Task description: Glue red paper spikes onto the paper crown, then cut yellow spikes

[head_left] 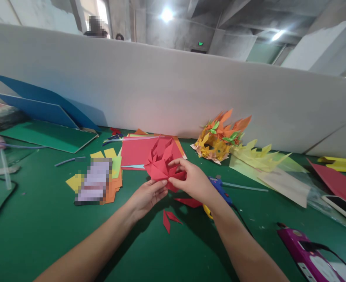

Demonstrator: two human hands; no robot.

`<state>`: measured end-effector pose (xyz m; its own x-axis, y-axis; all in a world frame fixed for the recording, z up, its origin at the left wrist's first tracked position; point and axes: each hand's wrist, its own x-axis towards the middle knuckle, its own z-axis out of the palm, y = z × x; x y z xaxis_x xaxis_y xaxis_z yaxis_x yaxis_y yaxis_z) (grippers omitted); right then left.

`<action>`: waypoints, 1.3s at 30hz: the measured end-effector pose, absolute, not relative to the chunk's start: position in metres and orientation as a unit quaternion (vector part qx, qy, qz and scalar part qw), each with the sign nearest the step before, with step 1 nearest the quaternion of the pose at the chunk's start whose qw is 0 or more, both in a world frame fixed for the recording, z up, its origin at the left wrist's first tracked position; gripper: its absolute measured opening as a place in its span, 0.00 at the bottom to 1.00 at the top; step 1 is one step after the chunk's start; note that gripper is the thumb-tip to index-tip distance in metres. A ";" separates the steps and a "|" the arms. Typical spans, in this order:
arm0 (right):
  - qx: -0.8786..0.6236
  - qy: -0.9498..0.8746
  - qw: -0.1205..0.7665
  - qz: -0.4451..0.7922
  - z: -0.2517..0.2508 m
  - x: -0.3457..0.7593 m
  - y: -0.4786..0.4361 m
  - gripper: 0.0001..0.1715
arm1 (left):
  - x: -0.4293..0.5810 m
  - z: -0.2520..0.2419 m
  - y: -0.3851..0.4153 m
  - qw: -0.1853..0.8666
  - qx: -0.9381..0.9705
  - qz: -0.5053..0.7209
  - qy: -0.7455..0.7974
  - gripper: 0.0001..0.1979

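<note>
A red folded paper flower (161, 162) with pointed petals is held above the green table (44, 219) in both hands. My left hand (148, 196) cups it from below, fingers curled on its lower edge. My right hand (190, 181) pinches its right side, thumb and fingers closed on a petal. Small red folded pieces (168, 219) lie on the table just under my hands. A stack of red paper sheets (134, 152) lies behind the flower.
A blue and yellow glue gun (218, 188) lies right of my right wrist. An orange and yellow paper wreath (220, 137) sits at the back, yellow paper shapes (258, 156) beside it. Blue and green boards (44, 117) lean left. A purple device (308, 254) lies at the right front.
</note>
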<state>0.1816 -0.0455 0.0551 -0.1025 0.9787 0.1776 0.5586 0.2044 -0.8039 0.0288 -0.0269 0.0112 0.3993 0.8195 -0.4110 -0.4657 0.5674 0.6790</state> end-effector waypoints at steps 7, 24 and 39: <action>-0.573 -0.677 0.372 0.273 0.058 0.177 -0.048 0.17 | 0.030 0.015 -0.030 0.798 0.230 0.403 0.384 0.06; -0.575 -0.679 0.397 0.225 0.058 0.168 -0.049 0.19 | 0.031 0.011 -0.029 0.784 0.222 0.434 0.385 0.06; -0.577 -0.704 0.343 0.232 0.059 0.174 -0.047 0.18 | 0.030 0.006 -0.027 0.794 0.222 0.418 0.380 0.07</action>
<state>0.1737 -0.0467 0.0595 -0.0988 0.9714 0.2157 0.6536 0.2268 -0.7221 0.0296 -0.0265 0.0060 0.3610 0.8336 -0.4180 -0.4957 0.5512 0.6711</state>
